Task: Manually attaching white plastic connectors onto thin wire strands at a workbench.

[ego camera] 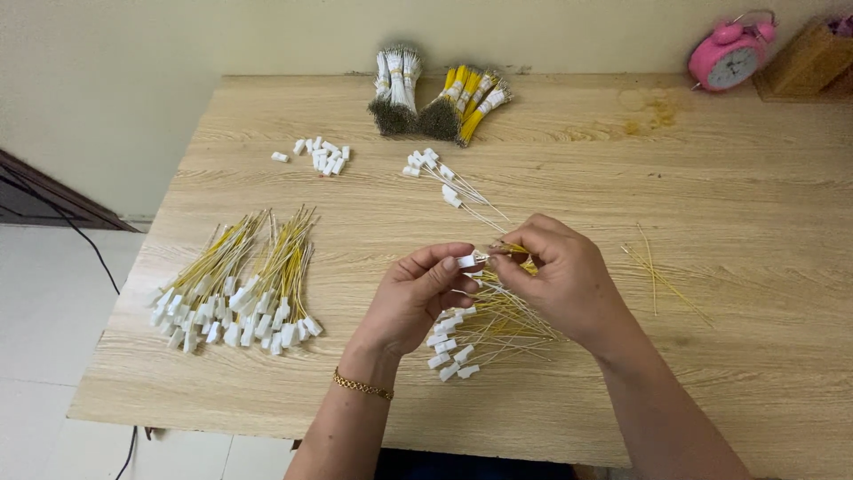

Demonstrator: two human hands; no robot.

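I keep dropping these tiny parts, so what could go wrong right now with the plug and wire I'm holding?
The left hand pinches a small white plug by its fingertips alone, so it could slip into the pile of wires underneath and get lost among the look-alikes. The thin wire end in the right hand might bend if pushed in crooked. Loose yellow wires nearby could get brushed aside.

A pink alarm clock (730, 55) stands at the far right of the wooden bench (755, 267), beside a wooden box (807, 60). A black cable (84, 244) trails over the white floor (44, 356) at left.

Wooden table (729, 267), cream wall (133, 89)
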